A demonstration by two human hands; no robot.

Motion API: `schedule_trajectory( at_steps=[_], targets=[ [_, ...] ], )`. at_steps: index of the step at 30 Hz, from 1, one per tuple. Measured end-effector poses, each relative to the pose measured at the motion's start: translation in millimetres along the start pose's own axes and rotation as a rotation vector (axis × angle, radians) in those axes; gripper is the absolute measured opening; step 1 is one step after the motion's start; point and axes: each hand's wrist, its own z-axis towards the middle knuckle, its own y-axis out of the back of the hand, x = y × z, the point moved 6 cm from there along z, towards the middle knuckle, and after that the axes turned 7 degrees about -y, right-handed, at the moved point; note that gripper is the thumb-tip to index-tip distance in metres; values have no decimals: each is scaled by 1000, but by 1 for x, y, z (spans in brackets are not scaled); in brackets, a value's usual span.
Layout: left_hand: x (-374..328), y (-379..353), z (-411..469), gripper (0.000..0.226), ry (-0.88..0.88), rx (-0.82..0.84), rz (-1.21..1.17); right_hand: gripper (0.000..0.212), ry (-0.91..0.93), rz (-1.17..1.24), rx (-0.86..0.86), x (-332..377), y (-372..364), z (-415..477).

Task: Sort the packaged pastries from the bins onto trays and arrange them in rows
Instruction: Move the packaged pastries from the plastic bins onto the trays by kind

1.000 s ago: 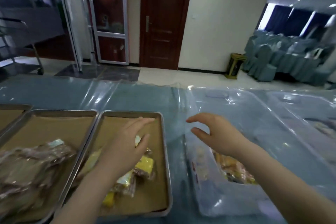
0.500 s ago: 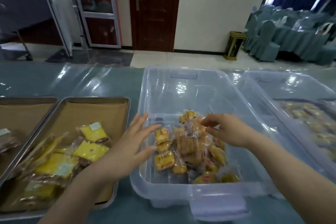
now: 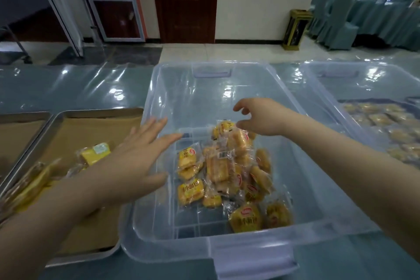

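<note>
- Inside the clear bin (image 3: 250, 243), toward its near middle, the wrapped pastries (image 3: 218, 168) lie in a loose heap; a few more yellow packets (image 3: 95, 152) sit on the paper-lined tray (image 3: 97, 125) just to the left.
- Left hand (image 3: 136, 161) hovers over the bin's left wall with its fingers straight and spread, holding nothing.
- Right hand (image 3: 261, 116) hangs above the top packet (image 3: 236, 141), fingers loosely curled and thumb apart from them, gripping nothing; whether the thumb touches the wrapper I cannot tell.
- These packets look light, soft and easily squashed, with slick, crinkly film. The sealed wrapper ends or a gentle pinch across the short sides seem the safest hold.
- No common direction: most long sides run roughly near to far, some slant, and the top one is propped at a tilt. Many printed faces point up.
</note>
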Motion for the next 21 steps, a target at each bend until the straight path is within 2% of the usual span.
schedule_trajectory(
  at_steps=[4,7,9,13,17,21],
  targets=[
    [-15,4,57,74,22,42,-70,49,-74,-58,57,0,-28,35],
    [-25,-13,109,76,13,147,-16,14,-134,-245,147,-14,-62,41],
    [-31,-34,140,77,1,243,20,7,-171,-303,162,-27,-72,41],
    [-32,-84,179,93,47,363,-54,38,-175,-207,89,-43,-80,44],
    [-5,-134,177,123,300,389,-298,82,-175,-196,215,-50,-107,43],
    [19,-158,164,129,429,459,-211,122,-116,-238,369,-49,-129,37]
  ],
)
